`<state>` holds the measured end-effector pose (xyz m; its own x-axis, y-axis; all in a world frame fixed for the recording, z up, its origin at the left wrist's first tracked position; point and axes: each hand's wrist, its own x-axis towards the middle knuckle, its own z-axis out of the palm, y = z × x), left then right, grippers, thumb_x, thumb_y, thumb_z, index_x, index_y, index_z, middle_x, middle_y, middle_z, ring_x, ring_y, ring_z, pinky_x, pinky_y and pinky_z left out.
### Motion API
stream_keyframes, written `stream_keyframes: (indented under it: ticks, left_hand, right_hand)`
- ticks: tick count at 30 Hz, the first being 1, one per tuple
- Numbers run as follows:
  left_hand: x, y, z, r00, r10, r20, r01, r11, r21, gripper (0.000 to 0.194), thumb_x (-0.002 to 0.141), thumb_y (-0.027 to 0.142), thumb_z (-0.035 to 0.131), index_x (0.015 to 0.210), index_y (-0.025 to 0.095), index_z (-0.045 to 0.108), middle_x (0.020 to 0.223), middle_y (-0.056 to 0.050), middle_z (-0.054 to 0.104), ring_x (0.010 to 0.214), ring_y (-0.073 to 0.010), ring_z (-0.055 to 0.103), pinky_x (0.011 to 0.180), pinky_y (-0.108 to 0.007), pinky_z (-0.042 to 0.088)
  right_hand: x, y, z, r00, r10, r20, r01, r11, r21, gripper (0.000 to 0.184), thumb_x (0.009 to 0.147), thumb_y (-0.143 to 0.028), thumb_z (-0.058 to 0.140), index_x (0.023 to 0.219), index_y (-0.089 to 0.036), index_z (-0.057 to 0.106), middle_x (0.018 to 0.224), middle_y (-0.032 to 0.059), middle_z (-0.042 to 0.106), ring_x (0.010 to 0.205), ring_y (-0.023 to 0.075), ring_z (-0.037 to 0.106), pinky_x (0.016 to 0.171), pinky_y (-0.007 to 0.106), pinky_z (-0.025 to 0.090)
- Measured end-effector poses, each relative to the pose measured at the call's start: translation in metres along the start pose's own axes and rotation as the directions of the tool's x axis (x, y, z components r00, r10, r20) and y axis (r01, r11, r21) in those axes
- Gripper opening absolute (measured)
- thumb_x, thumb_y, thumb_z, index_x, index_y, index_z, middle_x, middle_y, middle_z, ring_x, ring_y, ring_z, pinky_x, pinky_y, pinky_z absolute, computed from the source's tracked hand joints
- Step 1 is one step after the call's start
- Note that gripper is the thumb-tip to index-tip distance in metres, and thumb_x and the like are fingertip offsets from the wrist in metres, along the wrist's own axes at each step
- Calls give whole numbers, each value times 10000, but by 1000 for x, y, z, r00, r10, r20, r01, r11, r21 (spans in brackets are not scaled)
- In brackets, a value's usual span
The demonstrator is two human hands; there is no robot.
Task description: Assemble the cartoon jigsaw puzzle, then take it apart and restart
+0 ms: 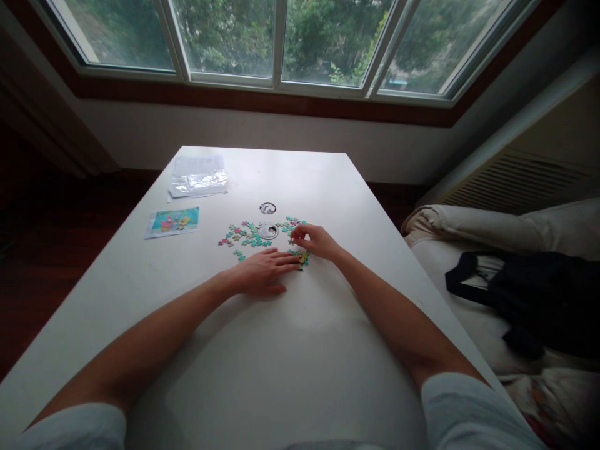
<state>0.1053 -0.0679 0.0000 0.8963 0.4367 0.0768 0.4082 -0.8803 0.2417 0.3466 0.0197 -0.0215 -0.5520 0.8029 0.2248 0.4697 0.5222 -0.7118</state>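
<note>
My left hand (265,272) lies flat on the white table with its fingers stretched out to the right. Its fingertips touch a small cluster of yellow and green puzzle pieces (304,256). Thumb and fingers pinched together, my right hand (313,240) is closed on a puzzle piece (291,241) just above that cluster. Loose jigsaw pieces (237,234), mostly teal, green and pink, spread to the left and beyond my hands. Among them sits a round silvery disc (268,231), and a smaller round dark-rimmed item (267,208) lies behind it.
On the table's left lies a colourful cartoon picture card (174,221). Farther back is a clear plastic bag (199,175) over white paper. The white table (309,350) narrows toward the window wall. At right, a pale sofa (435,250) holds a dark garment (539,294).
</note>
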Motion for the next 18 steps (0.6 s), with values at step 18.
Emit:
stream_keyframes:
  ticks: [18]
  left_hand:
    - [1, -5, 6, 998, 20, -67, -21, 1000, -2, 573, 958, 362, 570, 1512, 280, 450, 1568, -61, 481, 1443, -252, 446, 1211, -430, 292]
  right_hand:
    - [0, 2, 10, 998, -5, 70, 10, 997, -73, 85, 830, -231, 661, 884, -202, 721, 775, 0, 687, 726, 141, 564, 720, 263, 419]
